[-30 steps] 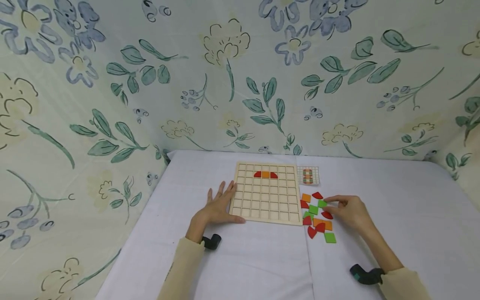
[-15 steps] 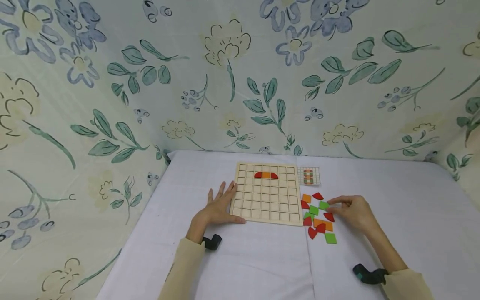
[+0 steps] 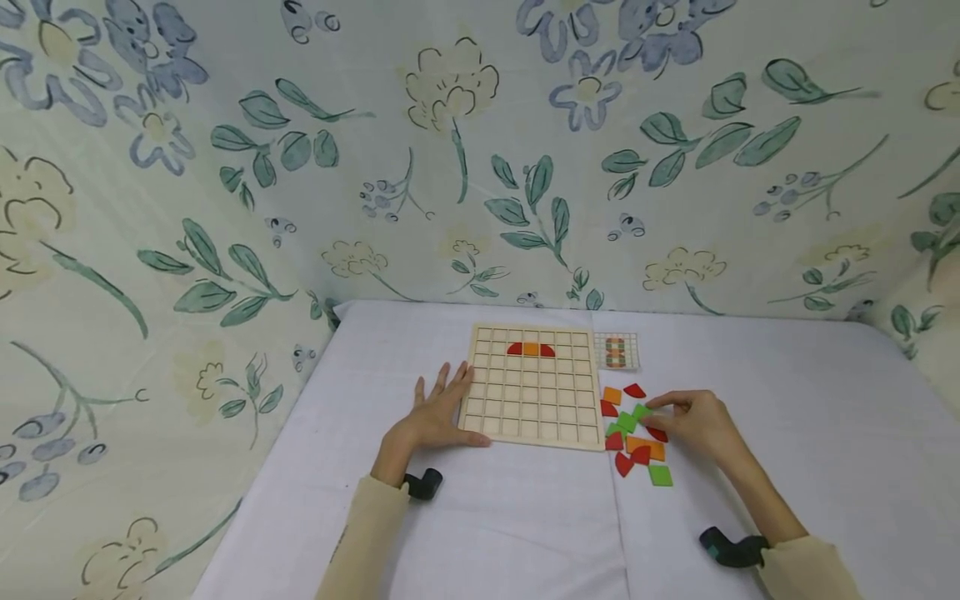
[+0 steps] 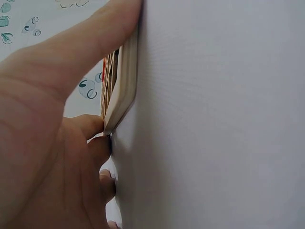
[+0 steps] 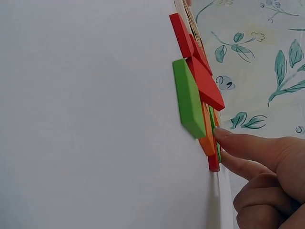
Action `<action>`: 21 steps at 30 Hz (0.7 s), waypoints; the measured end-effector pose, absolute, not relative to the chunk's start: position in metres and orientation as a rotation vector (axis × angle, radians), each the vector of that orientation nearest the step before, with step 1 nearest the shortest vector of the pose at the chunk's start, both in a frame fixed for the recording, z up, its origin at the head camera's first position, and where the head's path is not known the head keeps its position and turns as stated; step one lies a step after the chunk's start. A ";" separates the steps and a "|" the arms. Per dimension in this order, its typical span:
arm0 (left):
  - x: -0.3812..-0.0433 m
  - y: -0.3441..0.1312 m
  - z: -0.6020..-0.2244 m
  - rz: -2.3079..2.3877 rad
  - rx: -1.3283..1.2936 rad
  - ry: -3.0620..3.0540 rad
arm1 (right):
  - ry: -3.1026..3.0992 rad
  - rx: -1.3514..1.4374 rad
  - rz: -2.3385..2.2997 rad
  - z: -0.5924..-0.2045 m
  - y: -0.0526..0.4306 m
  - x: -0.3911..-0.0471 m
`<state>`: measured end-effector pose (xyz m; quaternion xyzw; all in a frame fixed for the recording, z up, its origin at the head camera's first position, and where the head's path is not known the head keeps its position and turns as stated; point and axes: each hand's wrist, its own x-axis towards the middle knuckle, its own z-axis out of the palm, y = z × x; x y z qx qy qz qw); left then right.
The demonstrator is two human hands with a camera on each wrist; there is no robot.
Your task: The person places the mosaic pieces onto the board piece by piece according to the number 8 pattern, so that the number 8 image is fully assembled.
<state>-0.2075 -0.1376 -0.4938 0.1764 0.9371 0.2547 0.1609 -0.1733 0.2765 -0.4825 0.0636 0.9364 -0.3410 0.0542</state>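
A square wooden grid board point(image 3: 532, 429) lies flat on the white table. In one of its upper rows sit two red quarter-round tiles point(image 3: 515, 349) with an orange square tile point(image 3: 531, 349) between them. My left hand point(image 3: 435, 418) rests against the board's left side, fingers spread, thumb along the front edge. To the right of the board, my right hand point(image 3: 697, 425) pinches a green square tile point(image 3: 641, 412) between thumb and index finger, at the edge of a loose pile. In the right wrist view other tiles partly hide that pinched tile.
Loose red, orange and green tiles point(image 3: 657, 451) lie along the board's right edge, some overlapping. A small pattern card point(image 3: 617, 352) lies at the board's upper right. Floral cloth point(image 3: 480, 183) hangs behind the table. Each wrist wears a black camera point(image 3: 731, 550).
The green tile has turned and shifted slightly left with my right fingertips, now touching another green tile or very close to it. My left hand and the board stay put.
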 end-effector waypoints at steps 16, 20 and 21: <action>-0.207 -0.138 -0.495 0.730 0.521 2.688 | 2.858 0.237 -1.039 -0.486 0.286 -0.177; -0.207 -0.138 -0.495 0.726 0.515 2.684 | 2.848 0.230 -1.030 -0.487 0.293 -0.180; -0.206 -0.138 -0.494 0.727 0.514 2.682 | 2.846 0.228 -1.030 -0.488 0.295 -0.181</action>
